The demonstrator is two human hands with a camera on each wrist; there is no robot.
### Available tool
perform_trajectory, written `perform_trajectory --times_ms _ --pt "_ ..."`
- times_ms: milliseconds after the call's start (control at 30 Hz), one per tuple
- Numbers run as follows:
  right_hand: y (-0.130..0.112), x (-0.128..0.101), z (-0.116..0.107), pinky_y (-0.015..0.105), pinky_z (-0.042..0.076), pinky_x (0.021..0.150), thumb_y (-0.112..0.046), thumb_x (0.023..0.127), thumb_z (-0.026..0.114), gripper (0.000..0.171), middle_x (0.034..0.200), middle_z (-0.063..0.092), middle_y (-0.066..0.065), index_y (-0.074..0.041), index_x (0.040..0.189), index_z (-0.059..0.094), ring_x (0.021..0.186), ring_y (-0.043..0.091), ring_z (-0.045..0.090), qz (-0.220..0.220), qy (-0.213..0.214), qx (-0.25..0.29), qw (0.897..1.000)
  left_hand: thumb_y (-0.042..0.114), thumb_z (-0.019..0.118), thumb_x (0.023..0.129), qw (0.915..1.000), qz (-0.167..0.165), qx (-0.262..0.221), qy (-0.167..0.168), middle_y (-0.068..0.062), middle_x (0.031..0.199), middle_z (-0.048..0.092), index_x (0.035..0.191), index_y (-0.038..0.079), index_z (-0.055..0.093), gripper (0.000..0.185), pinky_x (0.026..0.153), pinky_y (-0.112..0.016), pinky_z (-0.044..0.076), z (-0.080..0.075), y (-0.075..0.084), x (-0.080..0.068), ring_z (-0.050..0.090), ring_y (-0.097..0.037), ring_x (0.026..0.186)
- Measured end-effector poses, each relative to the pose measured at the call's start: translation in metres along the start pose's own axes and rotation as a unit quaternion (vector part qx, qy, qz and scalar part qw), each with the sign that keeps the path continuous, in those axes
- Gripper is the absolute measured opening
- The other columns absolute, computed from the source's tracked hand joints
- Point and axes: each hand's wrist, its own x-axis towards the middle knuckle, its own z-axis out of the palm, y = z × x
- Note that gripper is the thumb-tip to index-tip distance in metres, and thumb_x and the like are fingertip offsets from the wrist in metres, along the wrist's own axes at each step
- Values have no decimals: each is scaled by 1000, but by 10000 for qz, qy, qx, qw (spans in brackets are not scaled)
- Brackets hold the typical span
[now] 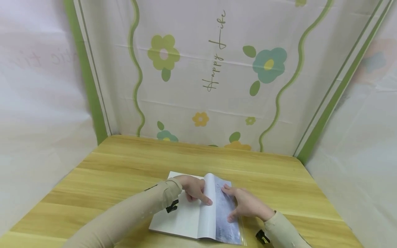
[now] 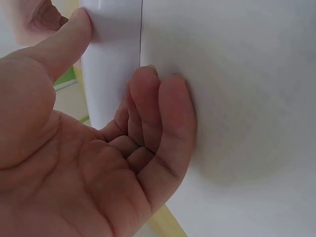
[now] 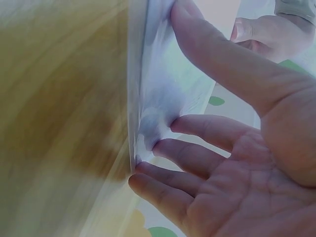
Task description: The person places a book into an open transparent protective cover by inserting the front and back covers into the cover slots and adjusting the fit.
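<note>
Open book (image 1: 186, 213) flat on wooden table (image 1: 118, 168), near front edge. Left hand (image 1: 193, 189) on white left page, curled fingers (image 2: 163, 113) against paper, thumb hooking raised leaf (image 1: 208, 206) (looks like a pinch, edge hidden). Right hand (image 1: 245, 205) spread flat, pressing bluish right page (image 1: 227, 220), gripping nothing.

From my remote seat I see a light wooden table with yellowish grain (image 1: 130, 165), boxed in on three sides by hanging cloth. The white back cloth with green wavy stripes, pastel flowers and the script "Happy Life" (image 1: 217, 51) faces me; plain translucent white sheets (image 1: 37, 113) flank it. Light is soft, even, shadowless.
</note>
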Motion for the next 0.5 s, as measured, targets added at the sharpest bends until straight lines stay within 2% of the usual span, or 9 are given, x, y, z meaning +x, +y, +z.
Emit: perform_trajectory --times_ms 500 --pt "0 -3 0 58 32 106 -23 58 93 98 145 40 28 9 139 48 129 50 40 -41 65 88 9999 42 72 89 10000 14 -79 56 -1 63 41 100 6 49 44 47 -25 36 3 2 1 34 -10 48"
